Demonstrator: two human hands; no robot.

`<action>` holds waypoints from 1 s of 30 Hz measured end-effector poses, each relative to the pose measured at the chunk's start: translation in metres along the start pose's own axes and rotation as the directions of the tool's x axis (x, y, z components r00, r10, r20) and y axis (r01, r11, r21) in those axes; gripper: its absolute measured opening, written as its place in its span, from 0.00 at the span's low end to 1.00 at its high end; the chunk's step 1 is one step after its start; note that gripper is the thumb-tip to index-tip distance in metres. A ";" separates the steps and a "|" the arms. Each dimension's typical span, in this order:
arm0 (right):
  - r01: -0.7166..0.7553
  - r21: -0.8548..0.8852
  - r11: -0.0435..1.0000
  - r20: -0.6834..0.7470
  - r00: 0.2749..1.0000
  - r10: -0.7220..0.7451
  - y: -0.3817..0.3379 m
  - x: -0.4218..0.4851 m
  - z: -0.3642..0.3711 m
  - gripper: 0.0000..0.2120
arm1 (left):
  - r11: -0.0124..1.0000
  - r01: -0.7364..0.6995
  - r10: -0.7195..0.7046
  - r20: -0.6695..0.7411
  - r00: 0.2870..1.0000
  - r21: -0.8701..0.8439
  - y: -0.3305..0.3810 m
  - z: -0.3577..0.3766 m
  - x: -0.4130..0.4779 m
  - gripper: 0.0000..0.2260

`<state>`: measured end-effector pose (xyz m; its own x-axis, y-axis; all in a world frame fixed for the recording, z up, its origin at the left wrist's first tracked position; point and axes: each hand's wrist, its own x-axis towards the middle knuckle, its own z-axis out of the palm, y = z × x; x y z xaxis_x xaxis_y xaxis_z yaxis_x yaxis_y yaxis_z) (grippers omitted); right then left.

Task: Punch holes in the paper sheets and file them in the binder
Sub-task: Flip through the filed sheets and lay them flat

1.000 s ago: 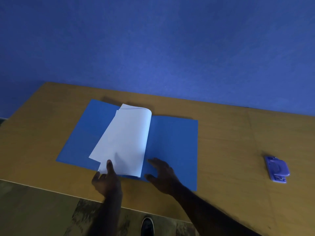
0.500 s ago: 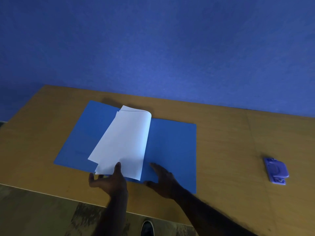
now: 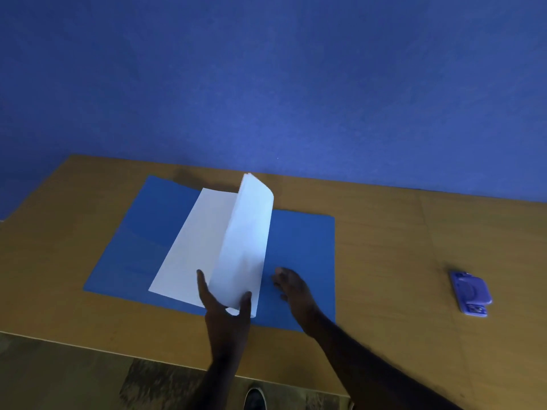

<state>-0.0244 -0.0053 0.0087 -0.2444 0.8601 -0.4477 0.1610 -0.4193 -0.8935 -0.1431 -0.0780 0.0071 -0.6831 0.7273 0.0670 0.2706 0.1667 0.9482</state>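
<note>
A flat blue card binder [image 3: 299, 247] is lying open across the wooden tabletop [image 3: 414, 232] in the centre of the frame, both covers spread flat. Inside it, white paper sheets [image 3: 189, 253] are sitting at its middle fold: one sheet is lying slanted over the left cover, while another curved white sheet [image 3: 245, 247] is standing up from the fold, arching at its top toward the right. The left hand [image 3: 226, 309] is pinching the near bottom edge of that raised sheet between thumb and fingers, at lower centre of the frame. The right hand [image 3: 291, 287] is resting spread and flat on the right cover, gripping nothing. A small purple hole punch [image 3: 471, 292] is lying on the tabletop at the right of the frame, well apart from the binder.
</note>
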 end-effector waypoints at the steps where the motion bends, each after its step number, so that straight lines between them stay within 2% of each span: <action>1: 0.002 0.047 0.999 -0.024 1.000 -0.001 -0.001 0.001 -0.004 0.34 | 1.000 -0.016 0.015 0.049 0.999 0.026 0.001 0.002 -0.002 0.48; 2: -0.011 0.093 0.996 -0.040 0.999 0.014 -0.003 0.002 -0.009 0.34 | 0.997 -0.039 0.033 0.100 0.994 0.060 0.000 0.005 -0.004 0.49; 5: -0.087 0.215 0.973 -0.087 0.990 0.108 -0.004 0.005 -0.023 0.15 | 0.974 -0.188 0.156 0.229 0.961 0.129 -0.004 0.011 -0.005 0.54; 6: -0.105 0.253 0.962 -0.088 0.987 0.131 -0.004 0.005 -0.029 0.15 | 0.975 -0.195 0.170 0.202 0.965 0.108 -0.007 0.011 -0.006 0.54; 7: -0.112 0.290 0.950 -0.088 0.986 0.143 -0.002 0.005 -0.034 0.19 | 0.988 -0.144 0.136 0.117 0.984 0.063 -0.009 0.010 -0.005 0.52; 9: -0.102 0.345 0.933 -0.105 0.984 0.146 0.000 0.004 -0.044 0.31 | 0.996 0.031 -0.044 -0.158 0.986 -0.089 -0.014 0.004 0.000 0.46; 11: -0.114 0.331 0.937 -0.130 0.978 0.165 -0.002 0.002 -0.049 0.40 | 0.948 0.207 -0.287 -0.366 0.885 -0.241 -0.020 -0.002 0.013 0.39; 12: -0.122 0.288 0.950 -0.145 0.975 0.169 -0.003 0.002 -0.052 0.39 | 0.903 0.295 -0.406 -0.397 0.823 -0.313 -0.020 -0.005 0.021 0.38; 14: -0.121 0.191 0.974 -0.164 0.974 0.153 -0.002 0.003 -0.057 0.30 | 0.804 0.408 -0.561 -0.323 0.762 -0.433 -0.033 -0.013 0.036 0.36; 15: -0.106 0.124 0.987 -0.182 0.975 0.127 0.000 0.002 -0.058 0.25 | 0.748 0.430 -0.608 -0.263 0.749 -0.505 -0.035 -0.016 0.040 0.32; 16: -0.100 0.051 0.994 -0.203 0.973 0.109 0.002 0.004 -0.059 0.21 | 0.679 0.439 -0.642 -0.186 0.744 -0.588 -0.036 -0.021 0.044 0.23; 17: -0.101 -0.002 0.995 -0.217 0.971 0.099 0.005 0.005 -0.060 0.17 | 0.574 0.446 -0.700 -0.130 0.702 -0.687 -0.048 -0.021 0.051 0.15; 18: -0.102 -0.040 0.994 -0.224 0.970 0.091 0.008 0.005 -0.061 0.16 | 0.450 0.473 -0.773 -0.066 0.630 -0.757 -0.054 -0.021 0.057 0.11; 19: -0.106 -0.063 0.992 -0.230 0.969 0.089 0.009 0.005 -0.060 0.16 | 0.652 0.521 -0.705 -0.187 0.685 -0.551 -0.050 -0.019 0.057 0.11; 20: -0.111 -0.080 0.991 -0.234 0.968 0.090 0.011 0.006 -0.061 0.17 | 0.680 0.543 -0.702 -0.226 0.675 -0.493 -0.053 -0.023 0.058 0.15; 22: -0.115 -0.121 0.986 -0.236 0.968 0.084 0.014 0.006 -0.061 0.18 | 0.675 0.523 -0.685 -0.179 0.706 -0.520 -0.060 -0.022 0.058 0.22; 24: -0.113 -0.149 0.982 -0.237 0.969 0.076 0.015 0.007 -0.062 0.18 | 0.656 0.512 -0.675 -0.128 0.726 -0.554 -0.055 -0.021 0.057 0.15; 25: -0.113 -0.154 0.982 -0.237 0.969 0.074 0.015 0.006 -0.063 0.18 | 0.661 0.493 -0.673 -0.156 0.723 -0.566 -0.053 -0.017 0.057 0.13; 27: -0.114 -0.151 0.982 -0.234 0.969 0.076 0.016 0.007 -0.064 0.19 | 0.716 0.429 -0.606 -0.185 0.774 -0.552 -0.043 -0.014 0.055 0.14; 28: -0.114 -0.149 0.982 -0.235 0.969 0.077 0.017 0.007 -0.065 0.19 | 0.706 0.418 -0.596 -0.161 0.787 -0.571 -0.038 -0.014 0.055 0.17; 30: -0.114 -0.151 0.982 -0.230 0.970 0.078 0.018 0.007 -0.065 0.19 | 0.725 0.357 -0.533 -0.150 0.833 -0.589 -0.037 -0.013 0.056 0.28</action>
<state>0.0387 0.0122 -0.0078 -0.0051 0.8686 -0.4955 0.3308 -0.4661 -0.8206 -0.2001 -0.0516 -0.0202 -0.8148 0.4171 -0.4026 -0.4476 -0.0112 0.8942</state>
